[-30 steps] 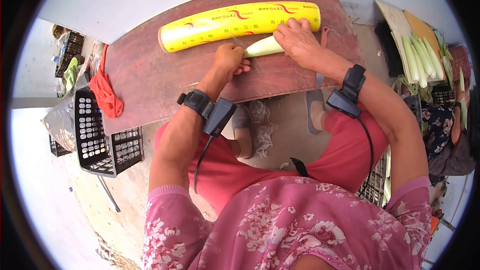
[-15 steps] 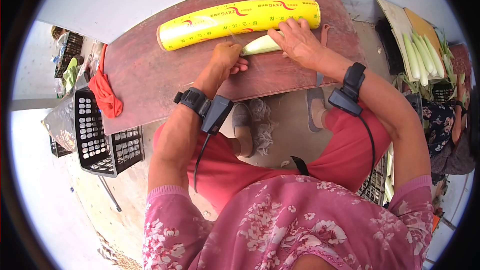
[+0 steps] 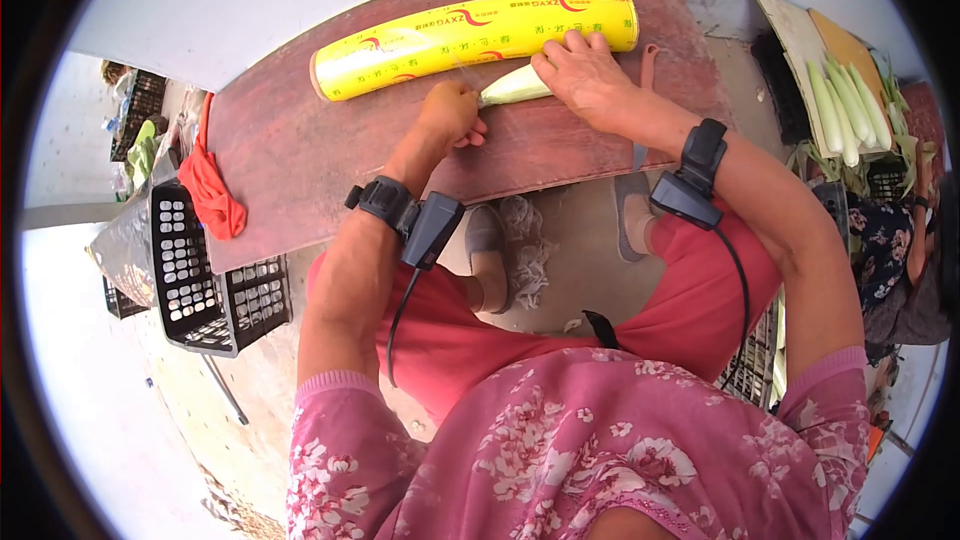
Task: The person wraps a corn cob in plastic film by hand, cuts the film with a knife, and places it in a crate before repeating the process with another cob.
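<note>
Bright daylight, strong fisheye edge distortion

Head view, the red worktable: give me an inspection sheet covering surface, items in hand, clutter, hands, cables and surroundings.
Surface: red table, scuffed and worn.
Job's things: pale corn ear beside a yellow printed roll.
Clutter: knife partly hidden by the right forearm; red cloth hanging at the left edge; crumpled plastic on the floor.
Hands: left closed at the ear's tip; right over its other end, grip partly hidden.
Cables: one black cable from the left wrist device, another from the right.
Surroundings: black crate left; corn ears and another person right.
</note>
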`<state>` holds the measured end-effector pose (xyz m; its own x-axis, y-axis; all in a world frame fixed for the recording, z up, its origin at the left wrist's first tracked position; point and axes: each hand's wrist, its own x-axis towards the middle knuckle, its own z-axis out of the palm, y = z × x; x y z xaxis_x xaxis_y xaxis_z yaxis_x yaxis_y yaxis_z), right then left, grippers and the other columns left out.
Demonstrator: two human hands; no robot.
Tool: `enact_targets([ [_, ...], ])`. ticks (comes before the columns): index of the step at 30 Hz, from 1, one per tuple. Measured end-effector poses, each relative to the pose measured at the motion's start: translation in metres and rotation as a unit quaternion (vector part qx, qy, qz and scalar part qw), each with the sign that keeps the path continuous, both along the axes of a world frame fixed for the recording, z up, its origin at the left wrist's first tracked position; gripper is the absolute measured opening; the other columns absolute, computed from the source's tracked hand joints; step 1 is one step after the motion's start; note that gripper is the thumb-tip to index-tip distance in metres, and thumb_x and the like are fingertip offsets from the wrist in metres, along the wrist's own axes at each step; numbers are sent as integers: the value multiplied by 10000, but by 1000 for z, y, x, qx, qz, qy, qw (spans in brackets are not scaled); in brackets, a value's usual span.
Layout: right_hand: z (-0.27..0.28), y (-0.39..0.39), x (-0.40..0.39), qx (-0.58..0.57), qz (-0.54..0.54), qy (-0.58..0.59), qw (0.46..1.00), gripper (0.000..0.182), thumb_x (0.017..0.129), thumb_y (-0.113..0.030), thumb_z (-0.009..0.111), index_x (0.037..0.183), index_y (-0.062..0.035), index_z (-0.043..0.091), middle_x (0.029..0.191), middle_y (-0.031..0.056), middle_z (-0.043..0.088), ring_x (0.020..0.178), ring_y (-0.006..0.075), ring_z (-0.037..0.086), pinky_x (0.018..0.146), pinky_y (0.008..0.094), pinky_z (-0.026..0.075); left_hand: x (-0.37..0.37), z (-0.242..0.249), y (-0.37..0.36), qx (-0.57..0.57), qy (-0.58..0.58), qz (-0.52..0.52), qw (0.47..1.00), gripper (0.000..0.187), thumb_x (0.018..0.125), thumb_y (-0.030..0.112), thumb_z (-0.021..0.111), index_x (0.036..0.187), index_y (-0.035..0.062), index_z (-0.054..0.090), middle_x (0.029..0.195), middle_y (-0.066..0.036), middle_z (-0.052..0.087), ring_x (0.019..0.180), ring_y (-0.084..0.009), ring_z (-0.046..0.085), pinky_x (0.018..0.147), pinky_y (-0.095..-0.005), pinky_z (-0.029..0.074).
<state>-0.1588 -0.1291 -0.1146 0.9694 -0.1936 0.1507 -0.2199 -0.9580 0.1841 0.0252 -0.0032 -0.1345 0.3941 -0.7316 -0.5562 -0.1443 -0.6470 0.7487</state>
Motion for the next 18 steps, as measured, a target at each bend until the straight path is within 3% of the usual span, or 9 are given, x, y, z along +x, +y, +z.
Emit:
enact_targets([
  [3,3,2,1,-5,-6,24,1000,287,809,-75,572,1095,-66,560,1070,78,539,1040,268,497,857,414,372,0,2,-3,4,-80,-24,996,232,938,175,466,962,-19,590,672,-121,640,462,-180,601,391,-286,437],
  [6,2,1,1,-12,-8,28,1000,301,827,-79,538,1128,-59,532,1078,78,519,1019,269,487,825,407,362,3,6,-2,16,-93,-43,995,267,887,167,468,964,-35,624,701,-142,671,534,-220,658,481,-326,516],
  [12,1,0,0,14,-6,5,1000,289,834,-82,531,1121,-62,534,1069,75,511,1024,256,487,824,392,368,-2,-5,5,-55,-109,-4,992,255,864,167,489,920,-35,635,697,-138,666,532,-227,657,494,-323,516],
  [15,4,1,1,22,1,14,1000,276,832,-81,534,1108,-72,534,1050,69,510,1025,245,487,829,386,372,-5,-7,7,-59,-96,7,994,208,897,169,494,918,4,618,689,-88,625,474,-159,586,415,-280,438],
  [18,1,-4,-1,17,18,-7,1000,270,826,-80,545,1096,-82,534,1036,61,508,1020,240,484,839,385,375,-5,-2,9,-46,-48,39,997,202,901,172,497,909,9,616,698,-86,626,478,-155,587,410,-275,429],
])
